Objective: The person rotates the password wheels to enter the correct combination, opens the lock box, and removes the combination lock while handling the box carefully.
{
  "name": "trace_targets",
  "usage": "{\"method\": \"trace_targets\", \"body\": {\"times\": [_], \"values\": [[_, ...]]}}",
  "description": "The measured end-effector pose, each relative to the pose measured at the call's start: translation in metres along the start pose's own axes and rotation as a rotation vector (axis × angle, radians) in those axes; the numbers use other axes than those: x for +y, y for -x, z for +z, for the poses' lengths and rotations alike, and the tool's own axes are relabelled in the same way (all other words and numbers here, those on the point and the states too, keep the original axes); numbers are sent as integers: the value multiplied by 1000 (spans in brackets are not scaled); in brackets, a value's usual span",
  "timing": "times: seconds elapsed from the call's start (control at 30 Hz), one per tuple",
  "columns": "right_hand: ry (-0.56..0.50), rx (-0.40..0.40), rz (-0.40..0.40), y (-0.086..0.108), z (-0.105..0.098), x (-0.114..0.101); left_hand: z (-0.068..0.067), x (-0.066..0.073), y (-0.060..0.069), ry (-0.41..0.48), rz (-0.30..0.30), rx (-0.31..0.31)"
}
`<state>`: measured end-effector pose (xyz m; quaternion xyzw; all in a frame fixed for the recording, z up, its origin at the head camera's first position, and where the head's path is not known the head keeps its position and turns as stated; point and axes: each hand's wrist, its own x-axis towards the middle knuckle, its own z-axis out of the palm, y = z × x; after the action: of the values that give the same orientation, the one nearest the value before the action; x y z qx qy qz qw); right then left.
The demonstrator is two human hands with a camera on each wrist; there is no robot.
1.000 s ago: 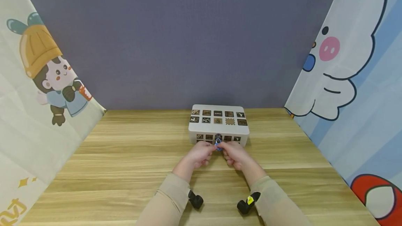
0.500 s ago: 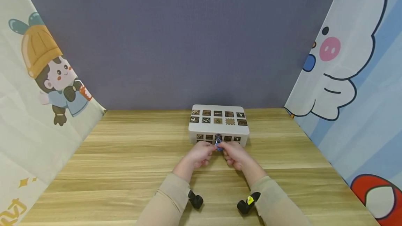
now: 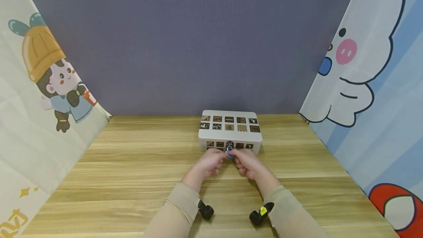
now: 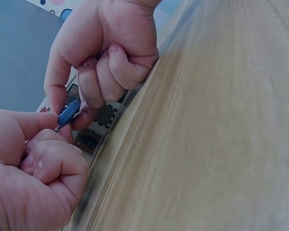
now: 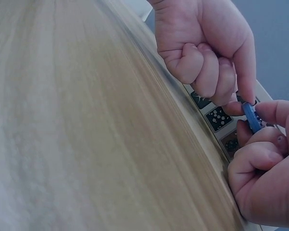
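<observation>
At six o'clock on the white box (image 3: 211, 133), left hand (image 3: 209, 161) pinches blue lock-like piece (image 4: 69, 113) from eight o'clock; right hand (image 3: 248, 162) pinches it from four. Opposed fingertip grips presumably steady so small a thing.

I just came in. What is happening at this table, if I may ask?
A person's left hand and right hand both pinch a small blue object, perhaps a padlock, at the front of a white box. The box sits closed on the wooden table.
</observation>
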<state>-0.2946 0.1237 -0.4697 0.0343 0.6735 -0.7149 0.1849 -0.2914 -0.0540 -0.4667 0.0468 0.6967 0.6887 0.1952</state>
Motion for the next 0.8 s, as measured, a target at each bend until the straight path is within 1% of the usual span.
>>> {"method": "trace_targets", "body": {"times": [0.27, 0.4, 0.8], "values": [[-88, -18, 25, 2, -4, -2, -1, -1, 0, -3, 0, 3], [-115, -27, 35, 2, -7, -4, -1, -1, -1, 6, -3, 5], [-132, -31, 44, 1, -17, -5, 0, -1, -2, 18, -6, 8]]}}
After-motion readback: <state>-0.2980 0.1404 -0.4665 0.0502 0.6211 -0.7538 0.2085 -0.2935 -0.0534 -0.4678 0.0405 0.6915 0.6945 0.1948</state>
